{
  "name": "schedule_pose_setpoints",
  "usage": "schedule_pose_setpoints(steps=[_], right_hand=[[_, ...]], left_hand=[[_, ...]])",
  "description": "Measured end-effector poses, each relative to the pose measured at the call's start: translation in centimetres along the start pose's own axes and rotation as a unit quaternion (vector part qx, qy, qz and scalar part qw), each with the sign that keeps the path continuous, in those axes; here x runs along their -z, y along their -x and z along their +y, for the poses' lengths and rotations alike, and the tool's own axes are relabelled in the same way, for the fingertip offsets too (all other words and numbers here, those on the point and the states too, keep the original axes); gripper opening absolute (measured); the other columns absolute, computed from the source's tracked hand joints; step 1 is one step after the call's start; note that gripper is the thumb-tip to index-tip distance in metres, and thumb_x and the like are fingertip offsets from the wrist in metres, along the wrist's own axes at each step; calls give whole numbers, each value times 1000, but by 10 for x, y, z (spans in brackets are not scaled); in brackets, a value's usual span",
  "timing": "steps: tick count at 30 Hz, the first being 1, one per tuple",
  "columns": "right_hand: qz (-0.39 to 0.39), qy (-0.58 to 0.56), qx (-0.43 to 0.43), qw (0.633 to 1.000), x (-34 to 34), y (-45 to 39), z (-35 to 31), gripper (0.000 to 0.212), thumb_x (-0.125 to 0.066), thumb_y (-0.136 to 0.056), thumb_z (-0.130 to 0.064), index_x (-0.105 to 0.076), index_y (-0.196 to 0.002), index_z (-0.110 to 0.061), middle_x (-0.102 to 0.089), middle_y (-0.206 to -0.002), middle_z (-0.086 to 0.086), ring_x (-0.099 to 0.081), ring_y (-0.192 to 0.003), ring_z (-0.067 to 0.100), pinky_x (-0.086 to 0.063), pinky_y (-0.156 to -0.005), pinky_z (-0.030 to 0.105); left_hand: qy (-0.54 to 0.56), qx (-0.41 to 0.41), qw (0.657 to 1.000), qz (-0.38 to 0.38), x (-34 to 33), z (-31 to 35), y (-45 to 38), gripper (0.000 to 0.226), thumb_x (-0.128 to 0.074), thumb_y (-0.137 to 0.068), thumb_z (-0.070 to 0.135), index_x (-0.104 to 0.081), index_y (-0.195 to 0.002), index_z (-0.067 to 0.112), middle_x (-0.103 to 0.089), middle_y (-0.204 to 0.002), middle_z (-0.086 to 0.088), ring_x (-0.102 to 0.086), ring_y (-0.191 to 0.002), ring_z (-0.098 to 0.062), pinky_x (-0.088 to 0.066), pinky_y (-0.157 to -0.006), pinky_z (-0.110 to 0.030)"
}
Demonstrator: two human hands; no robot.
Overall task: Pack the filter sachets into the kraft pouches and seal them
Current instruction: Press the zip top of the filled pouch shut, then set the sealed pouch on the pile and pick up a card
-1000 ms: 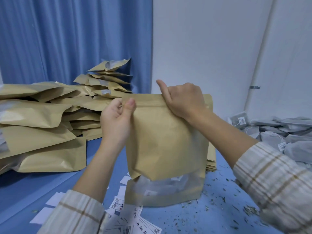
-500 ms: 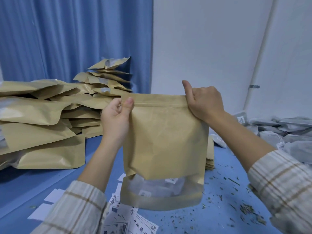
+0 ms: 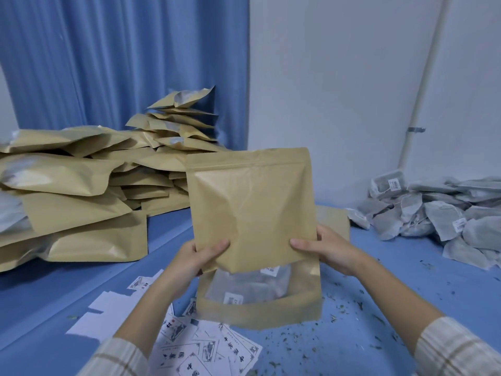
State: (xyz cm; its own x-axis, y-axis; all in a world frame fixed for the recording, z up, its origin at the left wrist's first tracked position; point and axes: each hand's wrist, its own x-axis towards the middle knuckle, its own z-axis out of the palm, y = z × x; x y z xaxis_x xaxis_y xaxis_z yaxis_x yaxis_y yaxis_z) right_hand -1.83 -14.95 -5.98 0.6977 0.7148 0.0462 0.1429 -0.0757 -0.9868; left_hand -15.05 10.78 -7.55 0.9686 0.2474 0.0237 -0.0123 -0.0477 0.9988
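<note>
Pouches of kraft paper, filled and lying flat, form a stack [image 3: 73,202] at the far left of the blue table [image 3: 406,289], banked against a blue curtain [image 3: 122,63]. Printed label cards [image 3: 206,348] lie scattered on the table's near edge, partly beneath the forearms. The left hand [image 3: 195,259] grips the lower left side of the held kraft pouch [image 3: 252,204], thumb across the front panel and fingers behind it. The pouch stands upright above the table at centre, its top edge flat and closed; filter sachets with small white tags show through the clear window [image 3: 252,286] near its base. The right hand [image 3: 325,251] grips the lower right side likewise, thumb in front. Behind it, a flat stack of empty pouches [image 3: 336,221] lies on the table. Loose dried leaf fragments [image 3: 339,318] speckle the surface right of centre. A heap of grey filter sachets [image 3: 444,215] occupies the far right, by the white wall [image 3: 339,77].
</note>
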Motion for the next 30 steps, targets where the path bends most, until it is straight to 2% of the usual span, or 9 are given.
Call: schedule_pose_setpoints(steps=[5, 11, 16, 20, 22, 24, 25, 27, 30], right_hand=[[50, -61, 3, 997, -18, 1, 9, 55, -71, -73, -26, -55, -122, -6, -68, -114, 8, -64, -106, 25, -51, -92, 38], [102, -237, 46, 965, -36, -2, -5, 42, -60, -80, -16, -57, -120, -5, -67, -115, 12, -65, -104, 27, -56, -80, 34], [110, -359, 16, 927, -74, -9, -2, 27, -48, -89, -6, -63, -111, -3, -71, -103, 13, -70, -88, 26, -58, -69, 34], [136, -391, 18, 910, -119, -35, -19, 26, -47, -89, -1, -61, -111, -2, -71, -98, 14, -69, -81, 25, -58, -69, 36], [115, -409, 47, 904, -157, -81, -63, 22, -45, -91, -1, -59, -108, 0, -72, -84, 11, -69, -72, 21, -58, -60, 32], [82, -401, 40, 911, -204, -149, -131, 33, -46, -97, -22, -48, -123, 0, -66, -103, 15, -66, -91, 28, -58, -69, 39], [54, -373, 17, 926, -228, -175, -168, 58, -47, -95, -42, -35, -137, -5, -53, -126, 17, -57, -109, 37, -56, -74, 46], [-15, -354, -20, 935, -270, -208, -215, 87, -43, -82, -68, -11, -149, -23, -17, -153, 10, -36, -128, 47, -51, -83, 58], [-48, -365, -43, 929, -301, -224, -214, 83, -41, -83, -70, -11, -148, -27, -8, -156, 5, -28, -132, 50, -44, -93, 60]], left_hand=[[19, -19, 998, 48, -10, 15, 6, 51, -65, -68, 50, -70, -96, 8, -74, -95, -7, -70, -85, -18, -52, -70, -24], [115, -5, 992, -52, 30, 41, 10, 52, -52, -75, 63, -75, -102, 25, -70, -111, -4, -68, -95, -20, -54, -70, -28], [429, -14, 903, -17, 45, 16, 16, 46, -50, -81, 46, -75, -100, 13, -70, -109, -9, -68, -97, -26, -49, -86, -38], [492, -22, 870, 6, 42, 3, 13, 44, -37, -91, 29, -75, -80, 12, -73, -86, -8, -71, -75, -25, -57, -67, -34], [508, -22, 861, 25, 47, 14, 7, 48, -31, -99, 34, -71, -99, 7, -72, -97, -15, -70, -84, -31, -57, -72, -39], [516, -19, 855, 49, 59, 34, 2, 53, -33, -99, 46, -55, -127, 8, -61, -123, -20, -62, -106, -40, -48, -89, -49], [517, -13, 854, 64, 66, 44, -2, 58, -34, -98, 51, -45, -137, 9, -55, -131, -21, -57, -112, -42, -45, -92, -51], [509, -19, 856, 84, 88, 58, -10, 62, -34, -98, 50, -34, -145, 9, -52, -134, -20, -60, -109, -36, -49, -82, -47], [518, -51, 844, 130, 109, 65, -15, 61, -38, -99, 43, -28, -147, 6, -54, -128, -18, -66, -96, -28, -53, -71, -40]])
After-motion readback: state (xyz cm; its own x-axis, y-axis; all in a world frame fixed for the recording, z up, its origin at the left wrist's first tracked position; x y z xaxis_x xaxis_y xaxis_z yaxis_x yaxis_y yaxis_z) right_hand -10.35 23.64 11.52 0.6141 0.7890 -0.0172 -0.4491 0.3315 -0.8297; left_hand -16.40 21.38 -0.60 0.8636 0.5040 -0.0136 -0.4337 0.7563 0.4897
